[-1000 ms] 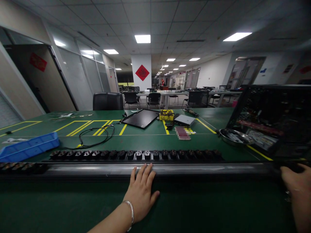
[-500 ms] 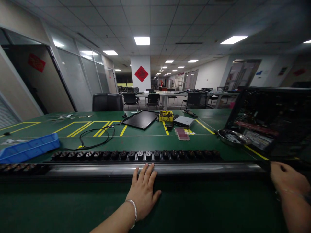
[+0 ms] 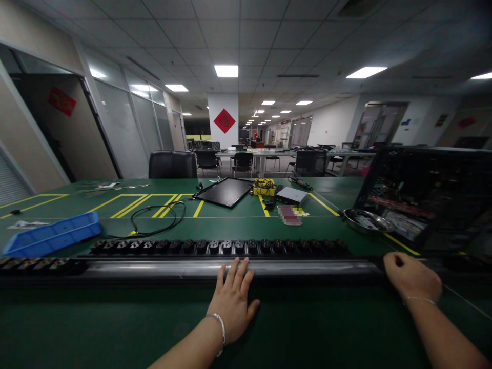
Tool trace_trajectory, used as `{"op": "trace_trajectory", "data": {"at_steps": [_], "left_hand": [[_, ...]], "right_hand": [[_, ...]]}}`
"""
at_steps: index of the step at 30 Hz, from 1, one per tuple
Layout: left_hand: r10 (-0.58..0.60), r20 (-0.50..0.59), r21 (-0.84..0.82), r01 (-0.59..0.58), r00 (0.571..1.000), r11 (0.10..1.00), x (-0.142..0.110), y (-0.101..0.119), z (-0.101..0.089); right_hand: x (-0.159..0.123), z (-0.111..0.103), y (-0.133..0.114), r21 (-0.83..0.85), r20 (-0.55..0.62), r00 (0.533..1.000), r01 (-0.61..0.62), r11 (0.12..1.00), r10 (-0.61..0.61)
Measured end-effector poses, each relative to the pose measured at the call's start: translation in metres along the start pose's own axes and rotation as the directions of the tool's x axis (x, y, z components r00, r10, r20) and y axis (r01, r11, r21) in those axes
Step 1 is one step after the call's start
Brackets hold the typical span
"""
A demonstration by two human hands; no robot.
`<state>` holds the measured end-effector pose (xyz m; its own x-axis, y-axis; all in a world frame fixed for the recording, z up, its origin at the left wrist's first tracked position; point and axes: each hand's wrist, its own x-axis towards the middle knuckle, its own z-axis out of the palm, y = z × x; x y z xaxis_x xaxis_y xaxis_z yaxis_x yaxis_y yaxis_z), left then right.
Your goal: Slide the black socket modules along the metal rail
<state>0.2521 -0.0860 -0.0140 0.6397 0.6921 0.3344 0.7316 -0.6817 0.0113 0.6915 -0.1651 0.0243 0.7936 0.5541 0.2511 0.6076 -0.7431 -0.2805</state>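
Note:
A long black bar with a shiny silver strip lies across the near part of the green table. My left hand rests palm down, its fingers spread and fingertips on the strip near the middle. At the bar's right end, my right hand is curled closed; a dark part meets its fingers, but what it grips is hidden. Just behind the bar runs a row of black power plugs, pins up. More plugs sit at the bar's left end.
A blue bin stands at left, with a coiled black cable beside it. Farther back are a black flat panel, a yellow box and a grey box. On the right are a metal bowl and an open computer case.
My right hand has moved left along the bar, still closed, and the silver strip's visible right end is farther left. My left hand stays on the strip. The view has shifted slightly.

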Motion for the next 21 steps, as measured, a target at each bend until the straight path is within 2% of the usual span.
{"op": "trace_trajectory", "data": {"at_steps": [6,11,15,21], "left_hand": [[0.010,-0.023,0.008,-0.010,1.000,1.000,-0.001,0.000,0.001],[0.010,-0.012,0.003,-0.010,1.000,1.000,0.000,0.000,-0.001],[0.013,-0.015,-0.003,-0.013,1.000,1.000,0.000,0.000,-0.003],[0.018,-0.025,-0.003,-0.018,1.000,1.000,-0.001,0.000,-0.003]], "right_hand": [[-0.032,-0.012,-0.043,-0.018,0.091,0.989,0.123,0.992,-0.120],[-0.049,-0.018,-0.072,-0.030,0.172,0.957,0.242,0.970,-0.234],[-0.066,-0.021,-0.096,-0.034,0.205,0.936,0.300,0.953,-0.287],[-0.106,-0.020,-0.137,0.022,0.216,0.890,0.407,0.913,-0.402]]}}
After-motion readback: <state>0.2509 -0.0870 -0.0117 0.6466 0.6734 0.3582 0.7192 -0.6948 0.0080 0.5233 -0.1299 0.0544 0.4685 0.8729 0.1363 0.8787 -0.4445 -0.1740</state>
